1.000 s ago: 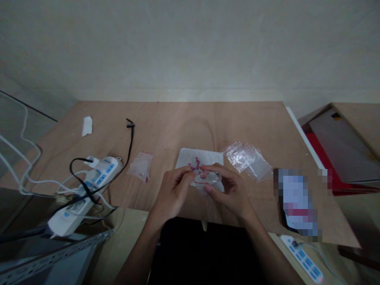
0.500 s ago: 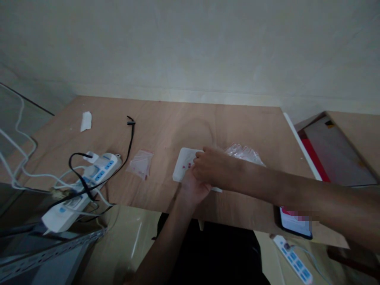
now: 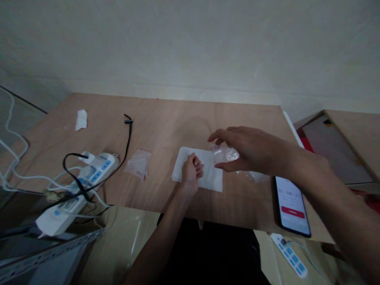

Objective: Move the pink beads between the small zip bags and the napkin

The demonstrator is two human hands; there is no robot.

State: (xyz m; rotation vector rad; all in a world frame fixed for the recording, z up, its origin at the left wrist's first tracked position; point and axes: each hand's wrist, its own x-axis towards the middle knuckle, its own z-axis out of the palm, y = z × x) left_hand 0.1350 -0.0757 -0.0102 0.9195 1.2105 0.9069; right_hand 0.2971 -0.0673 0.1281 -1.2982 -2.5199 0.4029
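My left hand (image 3: 191, 171) is closed, palm up, over a white sheet (image 3: 210, 178). Its curled fingers hide whatever may be inside. To the right, my right hand (image 3: 246, 152) reaches over a pile of clear plastic bags (image 3: 224, 153), thumb and fingers spread apart on either side of the crinkled plastic. Whether the fingertips touch the bags I cannot tell. The back of the hand covers part of the pile. No red bits show on the visible part of the sheet.
Small clear zip bags (image 3: 139, 164) with red edges lie left of the sheet. A power strip (image 3: 80, 194) with tangled cables sits at the left edge. A phone (image 3: 292, 208) lies front right. A paper scrap (image 3: 81, 120) is at the back left. Another power strip (image 3: 289, 255) is lower down.
My right hand has left my left hand and moved right to the plastic bags, its fingers opening. The small red bits seen on the white sheet no longer show. My left hand stays closed.
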